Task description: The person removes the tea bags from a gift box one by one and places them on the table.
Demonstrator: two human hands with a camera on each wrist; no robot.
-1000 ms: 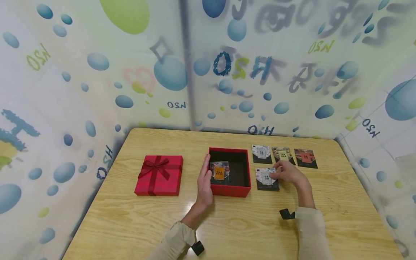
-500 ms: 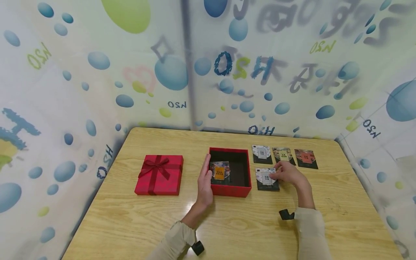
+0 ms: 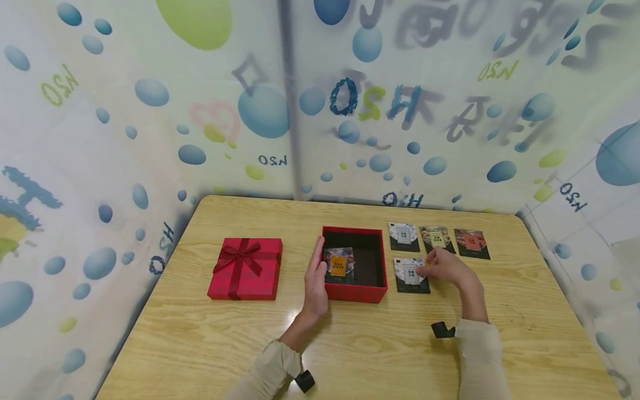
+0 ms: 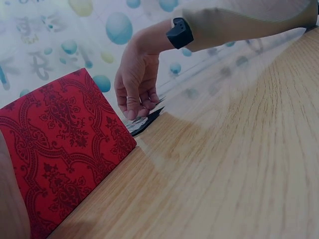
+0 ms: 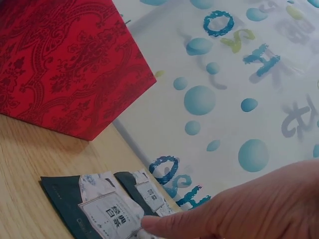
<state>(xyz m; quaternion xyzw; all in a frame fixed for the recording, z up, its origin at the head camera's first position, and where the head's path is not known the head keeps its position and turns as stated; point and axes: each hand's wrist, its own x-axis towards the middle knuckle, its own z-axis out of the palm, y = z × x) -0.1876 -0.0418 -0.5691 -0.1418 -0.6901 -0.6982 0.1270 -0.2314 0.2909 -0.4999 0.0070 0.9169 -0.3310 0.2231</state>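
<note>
In the head view my left hand [image 3: 316,283] lies along the left wall of an open red box [image 3: 355,293], fingers straight and thumb at the rim. Inside the box, against that wall, is a dark packet with an orange label [image 3: 338,265]. To the right of the box, my right hand [image 3: 452,272] pinches the right edge of a black-and-white packet [image 3: 411,275] lying on the table. In the right wrist view the thumb [image 5: 164,224] overlaps that packet's edge; the other fingertips are hidden there. The left wrist view shows the thumb and curled fingers close together at the packet.
A red lid with a ribbon bow [image 3: 245,269] lies left of the box. Behind the right hand are another black-and-white packet [image 3: 403,237], a yellow-labelled packet [image 3: 436,238] and a red-labelled packet [image 3: 471,243]. The wooden table [image 3: 380,350] ends at a printed curtain [image 3: 345,166].
Almost nothing differs. The right hand has shifted very slightly to the right at the packet's edge, while the left hand and the box stay in place.
</note>
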